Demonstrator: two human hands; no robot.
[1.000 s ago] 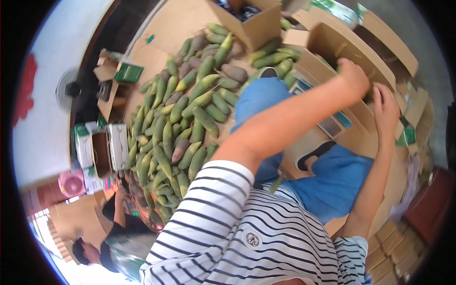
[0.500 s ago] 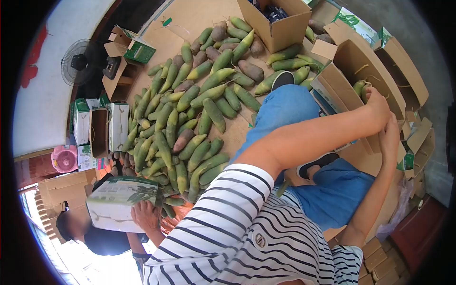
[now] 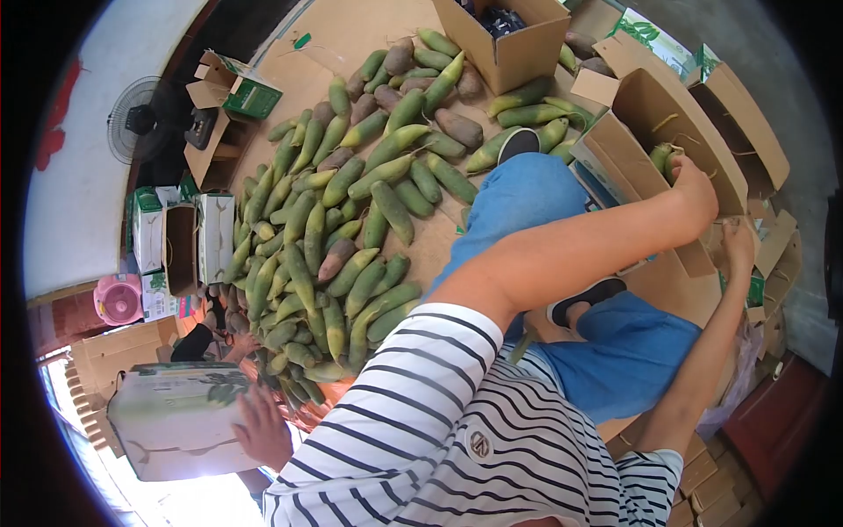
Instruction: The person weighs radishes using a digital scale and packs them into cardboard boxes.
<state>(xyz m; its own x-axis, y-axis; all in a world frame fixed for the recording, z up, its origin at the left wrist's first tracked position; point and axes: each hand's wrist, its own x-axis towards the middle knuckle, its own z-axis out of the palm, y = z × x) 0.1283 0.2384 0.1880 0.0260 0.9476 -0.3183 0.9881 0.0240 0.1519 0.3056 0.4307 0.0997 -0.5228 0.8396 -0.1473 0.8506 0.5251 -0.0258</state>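
Note:
My left hand (image 3: 694,191) reaches into an open cardboard box (image 3: 650,105) at the right. Its fingers are curled against a green radish (image 3: 660,158) inside; my wrist and the box wall hide part of the grip. My right hand (image 3: 738,243) is at the near end of the same box, fingers bent at its edge; what they hold, if anything, is hard to make out. A large heap of green radishes (image 3: 303,220), some with brownish-purple skins, lies on the floor to the left of my legs.
Another person's hand (image 3: 263,426) rests against a white printed box (image 3: 176,430) at lower left. A tall carton (image 3: 536,53) with dark packets stands at the top. More boxes (image 3: 746,132) crowd the right side. A fan (image 3: 140,119) and pink basin (image 3: 118,299) are at left.
My right hand has shifted right, away from my left wrist. My left hand stays in the box. The other person's white box has moved left and down, and their other hand now shows at the heap.

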